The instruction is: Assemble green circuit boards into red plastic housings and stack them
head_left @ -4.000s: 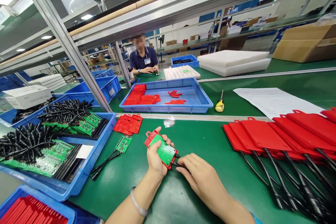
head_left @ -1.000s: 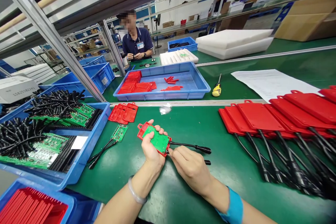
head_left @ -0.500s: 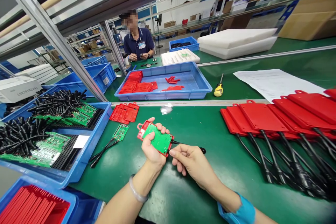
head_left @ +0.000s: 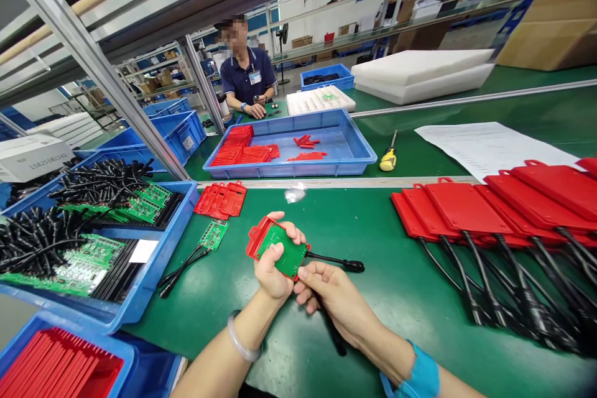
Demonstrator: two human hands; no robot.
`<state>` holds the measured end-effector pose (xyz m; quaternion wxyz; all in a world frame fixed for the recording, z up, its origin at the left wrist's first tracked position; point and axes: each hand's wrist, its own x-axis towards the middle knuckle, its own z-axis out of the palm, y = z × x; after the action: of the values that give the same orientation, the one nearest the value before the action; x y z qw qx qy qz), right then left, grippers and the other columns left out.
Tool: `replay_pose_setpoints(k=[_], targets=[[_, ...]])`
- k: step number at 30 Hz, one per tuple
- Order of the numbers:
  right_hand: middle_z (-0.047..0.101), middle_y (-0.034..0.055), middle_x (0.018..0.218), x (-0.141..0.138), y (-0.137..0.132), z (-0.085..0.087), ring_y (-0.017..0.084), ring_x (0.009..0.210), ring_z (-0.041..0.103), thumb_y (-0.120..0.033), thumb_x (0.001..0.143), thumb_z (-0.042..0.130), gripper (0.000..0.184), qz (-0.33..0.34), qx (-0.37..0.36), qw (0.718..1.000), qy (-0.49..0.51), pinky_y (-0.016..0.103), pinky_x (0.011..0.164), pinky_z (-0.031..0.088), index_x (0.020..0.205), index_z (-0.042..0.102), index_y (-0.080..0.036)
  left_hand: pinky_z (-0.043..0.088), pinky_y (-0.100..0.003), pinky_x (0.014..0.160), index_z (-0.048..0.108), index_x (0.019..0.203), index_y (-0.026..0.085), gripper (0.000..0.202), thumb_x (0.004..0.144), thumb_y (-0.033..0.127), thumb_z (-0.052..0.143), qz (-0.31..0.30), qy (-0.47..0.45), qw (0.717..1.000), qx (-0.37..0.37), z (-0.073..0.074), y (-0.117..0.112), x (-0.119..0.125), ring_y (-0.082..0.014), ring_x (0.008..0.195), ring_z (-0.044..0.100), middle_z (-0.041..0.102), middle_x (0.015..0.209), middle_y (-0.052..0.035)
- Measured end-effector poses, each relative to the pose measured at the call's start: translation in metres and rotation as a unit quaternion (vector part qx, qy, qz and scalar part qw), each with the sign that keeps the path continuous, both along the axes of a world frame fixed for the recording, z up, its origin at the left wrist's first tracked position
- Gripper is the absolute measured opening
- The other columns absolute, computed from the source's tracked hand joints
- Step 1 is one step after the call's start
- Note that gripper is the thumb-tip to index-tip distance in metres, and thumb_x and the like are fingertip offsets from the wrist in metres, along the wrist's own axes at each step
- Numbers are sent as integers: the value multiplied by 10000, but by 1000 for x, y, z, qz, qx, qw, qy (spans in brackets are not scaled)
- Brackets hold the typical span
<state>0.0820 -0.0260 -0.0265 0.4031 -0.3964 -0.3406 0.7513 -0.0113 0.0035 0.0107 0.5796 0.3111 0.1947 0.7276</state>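
My left hand (head_left: 275,267) is wrapped round a red plastic case (head_left: 255,238) with a green circuit board (head_left: 290,253) lying in it, thumb pressed on the board. One black cable (head_left: 333,260) sticks out of the case's right end. At the lower right corner, my right hand (head_left: 333,298) pinches a second black cable (head_left: 336,333), whose end hangs below the fingers. The exact pinch point is hidden by the fingers. On the green table beyond lie another circuit board with cables (head_left: 213,234) and several red case parts (head_left: 220,200).
At left stands a blue bin (head_left: 153,273) with cabled boards. A blue tray (head_left: 289,169) holding red parts is ahead. Cased units with cables (head_left: 471,208) lie at right, near a yellow screwdriver (head_left: 388,158) and paper (head_left: 489,143). A co-worker (head_left: 249,78) sits across the table.
The case and board have tilted in my left hand, showing more of the red end. The second cable now hangs visibly below my right hand. The co-worker's hand has moved along the table.
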Motion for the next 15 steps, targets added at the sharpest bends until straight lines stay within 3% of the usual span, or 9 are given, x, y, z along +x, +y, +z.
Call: replay_pose_setpoints(k=[3, 5, 6, 8, 10, 11, 12, 15], targets=[[676, 61, 667, 5, 1, -1, 150, 563, 624, -528, 756, 643, 382, 24, 69, 994, -84, 213, 477, 463, 717, 574, -154, 404, -322, 715, 569, 1037, 210, 368, 671, 223, 542, -41, -34, 998, -39, -3, 5, -4, -148, 688, 452, 476, 767, -34], [695, 72, 739, 11, 0, 2, 197, 655, 653, -461, 833, 576, 301, 12, 216, 957, -194, 274, 560, 503, 794, 614, -165, 405, -310, 711, 562, 1039, 215, 379, 661, 203, 528, -50, -65, 994, -77, -5, 10, -8, -136, 680, 453, 463, 779, -24], [701, 75, 794, 15, -1, 4, 212, 709, 657, -401, 867, 550, 244, -5, 313, 916, -250, 301, 613, 512, 852, 633, -172, 405, -305, 708, 560, 1037, 217, 384, 655, 195, 526, -52, -76, 992, -90, -5, 12, -10, -132, 677, 454, 460, 784, -21], [696, 70, 879, 24, 0, 9, 211, 773, 644, -266, 905, 513, 161, -52, 494, 802, -332, 324, 696, 498, 954, 645, -189, 405, -300, 702, 559, 1039, 219, 397, 645, 187, 528, -57, -84, 990, -103, -7, 14, -13, -127, 671, 455, 460, 785, -17], [676, 73, 876, 32, 4, 13, 208, 783, 616, -200, 922, 481, 169, -107, 580, 711, -383, 334, 717, 476, 974, 640, -187, 403, -299, 702, 559, 1040, 217, 404, 638, 183, 531, -62, -87, 989, -103, -7, 15, -14, -124, 668, 453, 460, 784, -16], [660, 75, 857, 35, 6, 15, 209, 785, 602, -200, 929, 469, 172, -120, 587, 691, -405, 336, 716, 469, 964, 637, -181, 403, -299, 703, 559, 1041, 217, 405, 638, 183, 531, -64, -88, 989, -102, -7, 15, -14, -123, 667, 453, 460, 783, -16], [642, 75, 840, 37, 9, 16, 209, 781, 591, -218, 938, 457, 179, -120, 579, 685, -425, 333, 707, 465, 952, 631, -177, 402, -298, 704, 558, 1043, 215, 404, 641, 183, 530, -66, -89, 989, -100, -7, 14, -14, -123, 668, 453, 460, 784, -17], [593, 62, 777, 36, 15, 13, 189, 713, 571, -299, 978, 368, 290, -72, 536, 704, -460, 296, 633, 459, 902, 619, -174, 403, -293, 708, 556, 1046, 210, 393, 655, 180, 522, -77, -93, 988, -91, -6, 12, -13, -123, 676, 455, 463, 789, -20]])
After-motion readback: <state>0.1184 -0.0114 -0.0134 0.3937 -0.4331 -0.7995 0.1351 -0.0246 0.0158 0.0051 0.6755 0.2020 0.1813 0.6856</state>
